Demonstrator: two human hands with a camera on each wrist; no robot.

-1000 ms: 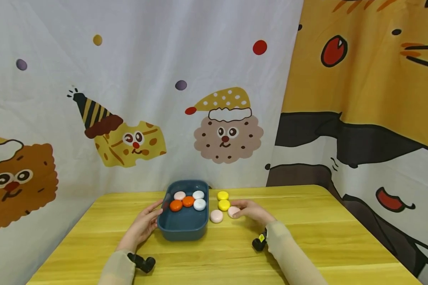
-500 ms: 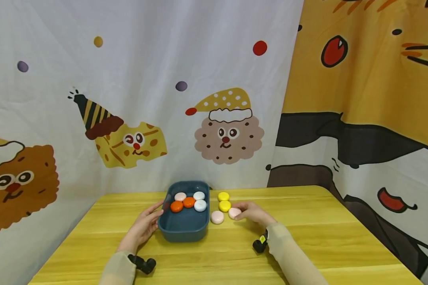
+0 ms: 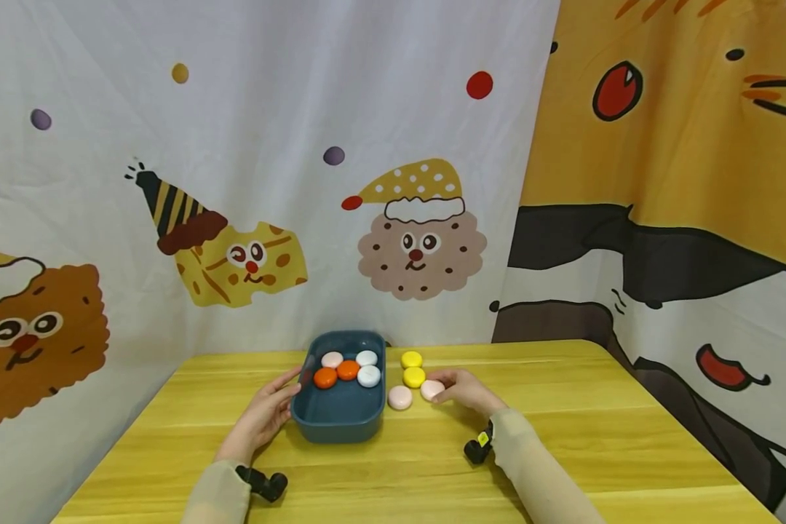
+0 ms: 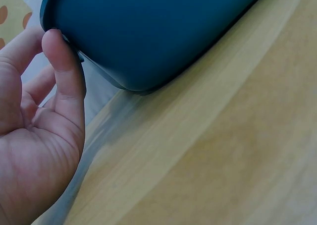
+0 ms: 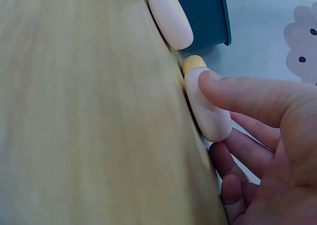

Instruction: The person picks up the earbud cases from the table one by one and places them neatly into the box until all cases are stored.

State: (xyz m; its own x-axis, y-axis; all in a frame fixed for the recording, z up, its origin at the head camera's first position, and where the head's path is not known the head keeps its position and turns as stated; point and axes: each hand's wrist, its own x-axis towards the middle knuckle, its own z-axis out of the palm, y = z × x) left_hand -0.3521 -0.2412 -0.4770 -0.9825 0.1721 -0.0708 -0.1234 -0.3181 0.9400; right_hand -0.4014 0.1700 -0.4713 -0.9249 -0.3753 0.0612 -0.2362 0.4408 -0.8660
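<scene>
A blue-grey rectangular box (image 3: pixel 337 431) stands on the table, holding orange, white and pale pink rounded discs. My left hand (image 3: pixel 263 416) lies along the box's left side, its relaxed fingers and thumb touching the outside near the rim. To the right of the box, my right hand (image 3: pixel 466 393) grips a pale pink disc (image 5: pixel 205 103) at its edge, thumb on the near face; the disc is on or just above the table. Beside it lie another pale pink disc (image 3: pixel 399 398) and two yellow discs, the nearer yellow disc (image 3: pixel 413 378) and the farther yellow disc (image 3: pixel 411 359).
The wood-grain table (image 3: pixel 393 484) extends in front of the box and to both sides. A patterned curtain (image 3: pixel 255 109) hangs close behind its far edge. Black wrist cameras, the left camera (image 3: pixel 263 484) and the right camera (image 3: pixel 478 447), sit on the sleeves.
Both hands, the box and the discs hold nearly the same places. The whole view has shifted slightly.
</scene>
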